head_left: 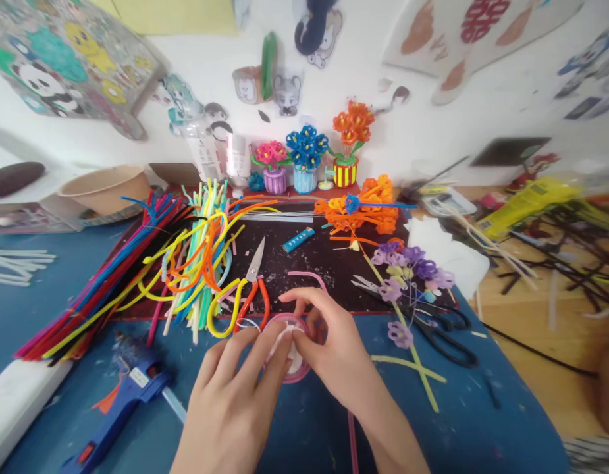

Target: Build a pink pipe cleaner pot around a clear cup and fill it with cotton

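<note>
A small round pink-rimmed piece (297, 376) with a white inside lies between both hands at the front middle of the blue table. My left hand (239, 388) reaches over it from the left, its fingertips closed on the white part. Around its right edge, my right hand (328, 342) has thumb and fingers pinched on the rim. A pink strip (352, 441) hangs below, partly hidden by the right wrist. Just beyond the hands are another pink strip (309, 274) and scissors with red and yellow handles (255, 263).
Colourful pipe cleaners (200, 263) and a blue glue gun (131, 388) lie left. Black-handled scissors (445, 336) and purple flowers (400, 334) lie right. A teal lighter (299, 239) rests on the dark mat (279, 263). Potted flowers (305, 158) stand at the back.
</note>
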Action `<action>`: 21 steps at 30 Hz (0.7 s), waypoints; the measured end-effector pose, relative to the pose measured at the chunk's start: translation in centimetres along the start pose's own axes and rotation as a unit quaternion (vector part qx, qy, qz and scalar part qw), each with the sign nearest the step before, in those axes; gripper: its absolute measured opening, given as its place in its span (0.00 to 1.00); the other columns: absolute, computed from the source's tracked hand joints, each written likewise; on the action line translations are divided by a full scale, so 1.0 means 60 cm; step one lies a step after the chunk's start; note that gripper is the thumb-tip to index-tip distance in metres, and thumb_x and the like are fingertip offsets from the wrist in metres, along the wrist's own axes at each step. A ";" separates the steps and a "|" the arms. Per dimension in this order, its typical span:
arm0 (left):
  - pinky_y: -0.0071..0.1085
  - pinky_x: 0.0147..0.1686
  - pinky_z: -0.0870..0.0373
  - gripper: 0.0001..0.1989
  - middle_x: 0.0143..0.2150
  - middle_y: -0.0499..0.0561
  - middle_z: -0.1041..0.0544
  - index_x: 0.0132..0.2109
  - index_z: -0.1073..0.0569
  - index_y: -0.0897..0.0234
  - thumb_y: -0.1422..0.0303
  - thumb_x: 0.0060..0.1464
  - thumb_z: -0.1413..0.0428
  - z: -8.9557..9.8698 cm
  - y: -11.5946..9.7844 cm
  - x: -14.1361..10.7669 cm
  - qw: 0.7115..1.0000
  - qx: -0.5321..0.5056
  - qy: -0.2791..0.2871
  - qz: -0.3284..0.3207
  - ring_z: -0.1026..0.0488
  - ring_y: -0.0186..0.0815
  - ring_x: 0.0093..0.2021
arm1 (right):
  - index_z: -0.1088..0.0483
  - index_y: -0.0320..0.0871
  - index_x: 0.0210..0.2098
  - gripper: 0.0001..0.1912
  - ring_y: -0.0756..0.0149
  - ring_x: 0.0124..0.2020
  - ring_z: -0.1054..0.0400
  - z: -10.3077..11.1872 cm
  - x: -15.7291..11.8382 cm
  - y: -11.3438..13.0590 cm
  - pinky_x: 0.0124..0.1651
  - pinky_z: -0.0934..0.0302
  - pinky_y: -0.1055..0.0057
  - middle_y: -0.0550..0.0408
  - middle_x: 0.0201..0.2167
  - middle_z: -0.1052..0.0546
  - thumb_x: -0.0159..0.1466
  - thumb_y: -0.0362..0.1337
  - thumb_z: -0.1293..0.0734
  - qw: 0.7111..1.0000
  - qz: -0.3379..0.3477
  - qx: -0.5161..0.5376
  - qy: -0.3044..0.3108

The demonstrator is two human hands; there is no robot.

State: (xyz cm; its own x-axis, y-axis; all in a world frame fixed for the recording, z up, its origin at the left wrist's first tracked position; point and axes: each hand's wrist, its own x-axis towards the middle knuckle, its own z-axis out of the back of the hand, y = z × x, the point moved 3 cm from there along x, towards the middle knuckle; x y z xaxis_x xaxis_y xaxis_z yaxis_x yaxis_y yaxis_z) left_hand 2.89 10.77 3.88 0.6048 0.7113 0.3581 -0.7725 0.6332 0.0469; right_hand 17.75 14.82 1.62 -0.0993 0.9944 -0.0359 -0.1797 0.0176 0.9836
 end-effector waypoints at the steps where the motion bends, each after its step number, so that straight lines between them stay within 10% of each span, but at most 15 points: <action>1: 0.38 0.48 0.39 0.16 0.57 0.52 0.24 0.56 0.27 0.67 0.75 0.64 0.53 -0.002 0.000 -0.001 1.000 0.000 0.005 -0.001 0.33 0.46 0.52 | 0.29 0.52 0.47 0.21 0.71 0.28 0.38 0.003 -0.003 -0.003 0.32 0.42 0.73 0.61 0.36 0.31 0.59 0.24 0.36 1.000 0.005 0.020 0.005; 7: 0.40 0.47 0.40 0.18 0.56 0.51 0.23 0.58 0.28 0.64 0.73 0.66 0.55 -0.001 -0.005 0.003 1.000 0.020 0.014 0.006 0.33 0.45 0.52 | 0.43 0.57 0.63 0.46 0.59 0.63 0.41 0.008 -0.045 -0.046 0.64 0.47 0.63 0.58 0.63 0.36 0.50 0.38 0.21 0.994 -0.021 0.066 0.082; 21: 0.42 0.47 0.41 0.22 0.55 0.50 0.22 0.56 0.25 0.64 0.72 0.68 0.61 0.012 -0.011 0.004 0.995 0.075 0.038 -0.045 0.33 0.44 0.50 | 0.32 0.51 0.53 0.34 0.59 0.53 0.28 -0.007 -0.044 -0.053 0.54 0.35 0.68 0.58 0.52 0.23 0.48 0.30 0.23 0.999 0.037 -0.006 0.019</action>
State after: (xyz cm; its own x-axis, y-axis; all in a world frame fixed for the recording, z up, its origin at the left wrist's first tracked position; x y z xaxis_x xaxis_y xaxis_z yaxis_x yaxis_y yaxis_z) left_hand 3.43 10.28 4.63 0.6812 0.6789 0.2741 -0.7315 0.6469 0.2156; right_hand 18.14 12.11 -1.48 -0.1498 0.9883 0.0293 -0.1815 -0.0566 0.9818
